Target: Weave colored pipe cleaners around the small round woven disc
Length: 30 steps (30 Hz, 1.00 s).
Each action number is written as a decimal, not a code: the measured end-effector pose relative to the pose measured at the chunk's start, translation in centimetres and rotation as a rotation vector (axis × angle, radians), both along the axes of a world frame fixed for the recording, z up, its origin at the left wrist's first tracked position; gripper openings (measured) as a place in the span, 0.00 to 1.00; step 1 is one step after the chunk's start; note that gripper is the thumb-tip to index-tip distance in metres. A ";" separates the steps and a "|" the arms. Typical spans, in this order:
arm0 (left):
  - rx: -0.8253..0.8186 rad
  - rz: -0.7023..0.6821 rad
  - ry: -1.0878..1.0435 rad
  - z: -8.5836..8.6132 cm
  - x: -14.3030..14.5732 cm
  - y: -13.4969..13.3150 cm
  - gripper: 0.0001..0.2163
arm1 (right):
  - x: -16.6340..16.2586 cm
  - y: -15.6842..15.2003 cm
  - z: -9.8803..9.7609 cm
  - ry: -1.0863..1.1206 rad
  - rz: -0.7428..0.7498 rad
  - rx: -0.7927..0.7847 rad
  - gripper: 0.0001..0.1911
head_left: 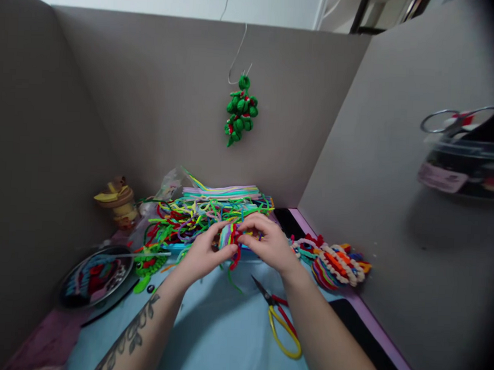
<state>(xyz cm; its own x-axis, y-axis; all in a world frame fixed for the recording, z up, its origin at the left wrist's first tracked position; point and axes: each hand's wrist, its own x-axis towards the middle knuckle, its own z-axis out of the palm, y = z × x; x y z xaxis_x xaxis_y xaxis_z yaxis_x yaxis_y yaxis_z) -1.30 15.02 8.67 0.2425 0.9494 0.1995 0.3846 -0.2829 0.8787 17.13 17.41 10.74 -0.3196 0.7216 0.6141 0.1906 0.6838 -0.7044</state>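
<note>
Between my hands is a small, rainbow-striped piece of fuzzy yarn work (229, 236), held up in the middle of the view. My left hand (205, 255) grips its left side with thumb and fingers. At the right side, my right hand (267, 245) pinches red strands, and a red end hangs below. The fingertips partly cover the piece. Just behind lies a heap of loose coloured strands (188, 220). Scissors (280, 320) with one yellow and one red handle lie on the light-blue cloth (207, 336), below my right wrist, blades pointing away.
A green knotted ornament (242, 111) hangs on the back panel (153, 83). On the left are a round dish (123, 267) of yarn pieces and a tan pot-like object (123, 201). Striped yarn work (337, 268) sits at right, below a wall-mounted container (469, 167).
</note>
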 end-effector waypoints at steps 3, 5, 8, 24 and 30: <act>0.014 -0.003 0.040 0.0 0.0 -0.1 0.25 | -0.2 -0.2 0.0 0.016 -0.041 -0.009 0.05; 0.044 0.014 0.085 0.0 -0.1 -0.2 0.26 | -0.3 -0.2 -0.1 0.023 -0.074 -0.019 0.05; 0.112 0.049 0.162 0.0 -0.1 -0.3 0.27 | -0.4 -0.3 -0.2 0.015 -0.123 0.001 0.04; 0.188 0.091 0.236 0.6 -0.3 -0.6 0.30 | -0.7 -0.1 -0.6 -0.095 -0.111 -0.106 0.06; 0.120 0.057 0.107 0.5 -0.1 -0.5 0.28 | -0.7 -0.1 -0.5 0.000 -0.133 -0.101 0.02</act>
